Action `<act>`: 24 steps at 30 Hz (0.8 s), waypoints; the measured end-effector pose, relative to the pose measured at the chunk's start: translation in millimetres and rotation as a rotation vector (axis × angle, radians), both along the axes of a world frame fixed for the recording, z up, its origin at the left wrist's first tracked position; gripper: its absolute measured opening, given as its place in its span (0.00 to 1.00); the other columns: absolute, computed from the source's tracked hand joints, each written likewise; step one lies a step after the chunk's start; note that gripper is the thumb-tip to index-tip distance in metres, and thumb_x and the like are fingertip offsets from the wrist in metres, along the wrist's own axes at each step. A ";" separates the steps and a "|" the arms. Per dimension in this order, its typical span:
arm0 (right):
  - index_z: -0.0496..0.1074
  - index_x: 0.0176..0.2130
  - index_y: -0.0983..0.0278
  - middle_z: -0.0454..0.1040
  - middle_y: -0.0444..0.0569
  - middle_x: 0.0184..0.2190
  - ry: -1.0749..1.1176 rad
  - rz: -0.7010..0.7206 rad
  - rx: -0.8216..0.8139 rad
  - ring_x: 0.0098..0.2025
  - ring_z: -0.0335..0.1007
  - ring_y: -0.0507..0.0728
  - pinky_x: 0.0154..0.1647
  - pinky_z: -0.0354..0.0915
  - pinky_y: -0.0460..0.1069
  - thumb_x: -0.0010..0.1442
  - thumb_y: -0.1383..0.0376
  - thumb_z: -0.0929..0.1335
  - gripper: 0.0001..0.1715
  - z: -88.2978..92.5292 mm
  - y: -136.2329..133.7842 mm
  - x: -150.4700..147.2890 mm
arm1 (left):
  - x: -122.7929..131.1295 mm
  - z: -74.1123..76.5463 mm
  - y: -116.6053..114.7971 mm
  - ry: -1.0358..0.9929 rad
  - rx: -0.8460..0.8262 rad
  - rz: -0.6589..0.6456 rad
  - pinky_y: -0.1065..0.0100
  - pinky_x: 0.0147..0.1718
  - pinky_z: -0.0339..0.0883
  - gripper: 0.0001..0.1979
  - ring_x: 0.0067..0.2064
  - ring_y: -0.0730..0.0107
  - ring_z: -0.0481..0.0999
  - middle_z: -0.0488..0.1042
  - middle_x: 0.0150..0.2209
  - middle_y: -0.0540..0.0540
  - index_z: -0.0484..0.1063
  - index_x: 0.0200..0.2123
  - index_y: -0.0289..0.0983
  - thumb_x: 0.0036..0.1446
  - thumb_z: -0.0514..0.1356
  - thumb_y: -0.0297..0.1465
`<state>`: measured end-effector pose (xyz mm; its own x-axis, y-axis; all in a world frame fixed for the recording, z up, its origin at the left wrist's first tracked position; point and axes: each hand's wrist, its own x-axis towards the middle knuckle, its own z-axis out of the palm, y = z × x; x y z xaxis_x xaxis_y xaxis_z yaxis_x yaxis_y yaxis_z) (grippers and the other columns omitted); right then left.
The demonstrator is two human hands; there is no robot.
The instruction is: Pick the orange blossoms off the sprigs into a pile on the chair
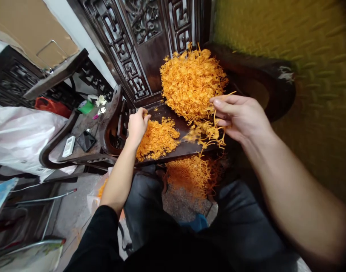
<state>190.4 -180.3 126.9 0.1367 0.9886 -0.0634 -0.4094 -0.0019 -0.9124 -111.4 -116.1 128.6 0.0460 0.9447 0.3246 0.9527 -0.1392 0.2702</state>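
My right hand [240, 115] pinches a loose bunch of thin orange plastic flower sprigs [208, 132], which dangles below the fingers, partly blurred. Just behind it rises a large heap of orange flower pieces [192, 83] on the seat of a dark carved wooden chair [186, 149]. My left hand [137, 124] is at the left edge of a smaller, flatter orange pile [158, 138]. Its thumb and fingers are closed together, with a speck of orange at the tips; what they hold is too small to make out.
Thin orange stems [192, 173] lie heaped below the seat edge, between the knees. On a side table to the left are a white remote-like object [68, 146], a black dish [86, 141], a green tape roll [85, 107] and small white flowers [100, 101]. A curved armrest [286, 85] bounds the right.
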 end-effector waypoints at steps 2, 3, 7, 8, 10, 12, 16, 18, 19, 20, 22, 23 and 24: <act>0.80 0.33 0.62 0.59 0.42 0.23 0.034 0.110 0.044 0.23 0.44 0.46 0.18 0.38 0.45 0.46 0.60 0.82 0.15 0.4 -6.0 -1.0 | -4.3 -15.0 16.5 0.164 -0.088 0.069 0.61 0.46 0.70 0.12 0.46 0.54 0.82 0.84 0.43 0.38 0.80 0.46 0.38 0.69 0.59 0.36; 0.80 0.33 0.61 0.58 0.42 0.23 0.045 0.156 0.063 0.24 0.43 0.47 0.19 0.37 0.46 0.46 0.59 0.82 0.16 0.9 -8.6 -1.1 | -4.9 -21.0 21.3 0.222 -0.117 0.092 0.60 0.46 0.70 0.13 0.47 0.51 0.82 0.83 0.45 0.37 0.80 0.47 0.39 0.70 0.56 0.37; 0.79 0.35 0.58 0.57 0.43 0.23 0.039 0.269 0.115 0.25 0.43 0.50 0.21 0.36 0.49 0.49 0.56 0.82 0.16 3.3 -15.1 1.6 | -6.9 -31.0 27.6 0.314 -0.146 0.150 0.56 0.46 0.71 0.17 0.49 0.45 0.82 0.81 0.47 0.32 0.74 0.56 0.35 0.71 0.55 0.36; 0.78 0.35 0.58 0.58 0.43 0.23 0.038 0.280 0.118 0.25 0.44 0.50 0.22 0.36 0.49 0.49 0.55 0.81 0.17 3.3 -15.9 2.0 | -7.5 -30.1 27.4 0.314 -0.143 0.147 0.55 0.47 0.71 0.17 0.49 0.45 0.82 0.81 0.48 0.31 0.75 0.55 0.34 0.70 0.57 0.36; 0.78 0.36 0.58 0.61 0.44 0.24 0.037 0.283 0.112 0.25 0.47 0.49 0.22 0.37 0.48 0.49 0.55 0.81 0.17 2.7 -17.3 0.9 | -6.1 -24.4 23.7 0.262 -0.104 0.105 0.55 0.49 0.71 0.14 0.51 0.46 0.81 0.80 0.51 0.32 0.79 0.48 0.35 0.69 0.58 0.36; 0.78 0.36 0.58 0.64 0.44 0.26 0.035 0.286 0.109 0.25 0.50 0.49 0.21 0.39 0.48 0.49 0.56 0.81 0.17 1.8 -18.6 -3.0 | 2.1 -15.0 13.0 0.085 -0.033 -0.023 0.55 0.51 0.71 0.14 0.51 0.50 0.80 0.80 0.51 0.34 0.80 0.43 0.35 0.70 0.58 0.38; 0.78 0.37 0.59 0.63 0.43 0.26 0.015 0.323 0.125 0.24 0.52 0.49 0.20 0.43 0.47 0.49 0.55 0.82 0.19 2.7 -21.6 -15.0 | 38.3 2.6 -28.9 -0.511 -0.218 -0.639 0.58 0.55 0.72 0.19 0.52 0.60 0.81 0.82 0.50 0.38 0.78 0.50 0.36 0.71 0.56 0.44; 0.77 0.37 0.59 0.65 0.44 0.26 -0.017 0.327 0.133 0.24 0.53 0.49 0.20 0.45 0.48 0.48 0.52 0.82 0.22 3.9 -22.8 -19.6 | 56.5 5.8 -49.6 -0.664 -0.426 -0.870 0.59 0.55 0.73 0.23 0.54 0.60 0.81 0.81 0.54 0.38 0.76 0.55 0.37 0.63 0.66 0.44; 0.76 0.37 0.59 0.65 0.44 0.26 -0.040 0.322 0.136 0.24 0.53 0.50 0.20 0.45 0.48 0.49 0.50 0.82 0.23 4.0 -23.2 -21.0 | 63.2 6.0 -57.0 -0.692 -0.491 -0.903 0.60 0.53 0.74 0.24 0.52 0.61 0.82 0.82 0.53 0.39 0.77 0.54 0.37 0.59 0.70 0.43; 0.76 0.38 0.58 0.64 0.43 0.25 -0.072 0.312 0.140 0.23 0.53 0.50 0.20 0.45 0.48 0.50 0.48 0.81 0.24 3.8 -23.6 -21.8 | 67.8 5.6 -61.8 -0.713 -0.516 -0.891 0.61 0.50 0.75 0.23 0.48 0.62 0.83 0.83 0.49 0.40 0.78 0.51 0.37 0.56 0.72 0.41; 0.76 0.39 0.59 0.62 0.42 0.23 -0.216 0.288 0.143 0.22 0.52 0.50 0.20 0.45 0.48 0.53 0.44 0.79 0.25 1.8 -24.3 -22.3 | 71.2 4.5 -64.4 -0.779 -0.483 -0.784 0.64 0.43 0.75 0.16 0.39 0.67 0.82 0.84 0.39 0.44 0.81 0.43 0.36 0.56 0.72 0.40; 0.77 0.39 0.60 0.61 0.41 0.22 -0.327 0.287 0.139 0.22 0.52 0.49 0.21 0.46 0.48 0.54 0.43 0.78 0.26 0.2 -24.7 -22.4 | 70.7 4.3 -63.3 -0.830 -0.443 -0.723 0.65 0.40 0.75 0.14 0.36 0.69 0.81 0.83 0.35 0.45 0.81 0.39 0.35 0.57 0.72 0.40; 0.79 0.39 0.61 0.61 0.41 0.22 -0.454 0.301 0.131 0.22 0.52 0.49 0.21 0.47 0.48 0.54 0.42 0.78 0.27 -1.5 -25.3 -22.7 | 69.5 4.5 -61.5 -0.879 -0.400 -0.674 0.66 0.38 0.74 0.14 0.34 0.70 0.80 0.82 0.33 0.47 0.80 0.36 0.35 0.57 0.72 0.41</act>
